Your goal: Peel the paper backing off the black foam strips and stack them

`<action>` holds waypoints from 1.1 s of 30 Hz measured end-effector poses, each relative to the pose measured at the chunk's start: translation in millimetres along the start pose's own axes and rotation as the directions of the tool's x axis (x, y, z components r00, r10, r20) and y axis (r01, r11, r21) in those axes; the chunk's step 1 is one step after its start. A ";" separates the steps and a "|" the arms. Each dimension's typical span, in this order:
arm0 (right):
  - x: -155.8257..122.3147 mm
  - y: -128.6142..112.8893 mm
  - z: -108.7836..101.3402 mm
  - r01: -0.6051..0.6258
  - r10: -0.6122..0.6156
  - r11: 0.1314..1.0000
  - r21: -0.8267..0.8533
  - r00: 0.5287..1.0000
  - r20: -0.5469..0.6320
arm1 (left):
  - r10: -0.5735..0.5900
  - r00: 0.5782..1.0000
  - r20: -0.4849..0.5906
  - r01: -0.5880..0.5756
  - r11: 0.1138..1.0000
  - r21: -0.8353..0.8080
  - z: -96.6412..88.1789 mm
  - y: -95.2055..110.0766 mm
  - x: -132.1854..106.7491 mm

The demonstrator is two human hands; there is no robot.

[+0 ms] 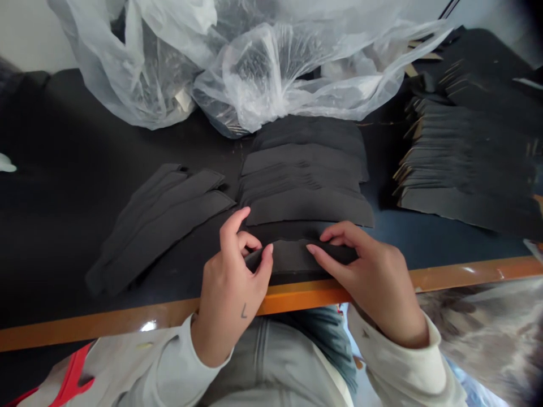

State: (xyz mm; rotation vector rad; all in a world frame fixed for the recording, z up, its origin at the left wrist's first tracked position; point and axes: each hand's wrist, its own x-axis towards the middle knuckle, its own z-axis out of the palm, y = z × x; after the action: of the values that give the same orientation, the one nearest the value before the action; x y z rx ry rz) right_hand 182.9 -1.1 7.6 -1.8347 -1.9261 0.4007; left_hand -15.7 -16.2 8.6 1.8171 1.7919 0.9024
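Near the table's front edge, a curved black fabric piece (291,255) is held between both hands. My left hand (233,282) pinches its left end between thumb and fingers, with the index finger raised. At the other end, my right hand (373,271) grips the piece with the thumb in front and the fingers behind. Just beyond lies an overlapping stack of similar black curved pieces (305,206). To the left, several long black pieces (169,226) are fanned out on the dark tabletop.
Clear plastic bags (271,73) lie across the back of the table. A larger stack of black pieces (449,164) with tan edges stands at the right. An orange-brown edge strip (466,274) runs along the table front.
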 end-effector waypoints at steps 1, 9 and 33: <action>-0.1 -0.2 0.2 0.002 -0.002 1.000 -0.010 1.000 -0.005 | 0.007 1.000 -0.002 -0.007 1.000 0.009 0.3 -0.2 0.0; -4.4 -9.5 0.4 0.005 -0.007 0.977 -0.212 1.000 -0.009 | 0.101 0.995 -0.013 -0.095 0.970 0.225 0.7 1.9 -2.8; -4.7 -4.5 5.1 -0.028 0.022 0.979 -0.201 0.999 -0.031 | 0.072 0.995 0.070 -0.081 0.987 0.141 -37.2 -25.2 -14.1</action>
State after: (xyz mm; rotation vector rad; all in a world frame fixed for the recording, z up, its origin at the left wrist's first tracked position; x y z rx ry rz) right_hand 176.4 -5.6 5.0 -1.9808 -1.9884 0.1904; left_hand -59.1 -33.4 14.6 1.9936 1.7990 0.7490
